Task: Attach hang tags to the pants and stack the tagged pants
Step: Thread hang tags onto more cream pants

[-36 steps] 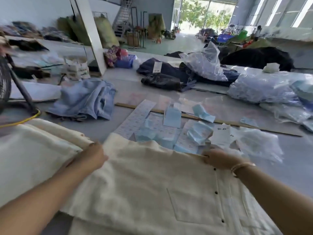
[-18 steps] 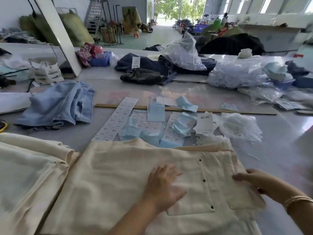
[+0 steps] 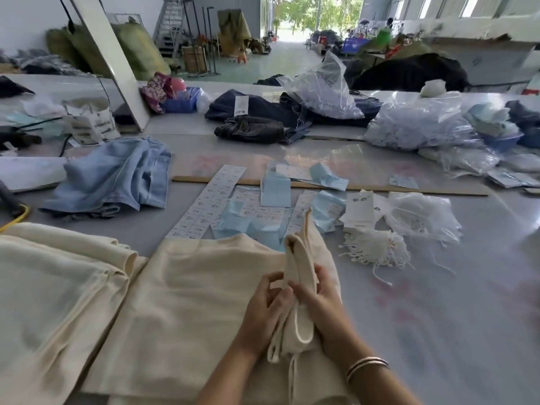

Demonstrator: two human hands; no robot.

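While both hands bunch up the waist end of the cream pants (image 3: 204, 293) at the near edge of the table (image 3: 438, 287), no tag is on them that I can see. Left hand (image 3: 264, 309) has fingers curled round the gathered fabric from the left; right hand (image 3: 317, 302) grips the same bunch from the right, so both are grasping cloth and neither is free. A white drawstring (image 3: 299, 331) loops out below the hands.

Key relation: the hang tags (image 3: 358, 213) lie beyond the fingers toward the far side and off to the right, with the bundle of white tag strings (image 3: 377, 249) just nearer than them. The right hand is the nearer one to both. The raised fold points away from the person, long axis running near-to-far; the rest of the pants lies flat to the left of the hands.

Counts: one pair in hand; one stack of cream pants (image 3: 58, 287) at the near left edge, pieces in it not countable. Tags: one small upright pile, number unclear. One strings bundle, plus one clear bag of more strings (image 3: 420, 217) beside it. Sticker sheets (image 3: 210, 197) and blue paper scraps are spread mid-table, too overlapped to count.

Judgement: tagging step not yet begun; one hand must let go to reach for string and tag.
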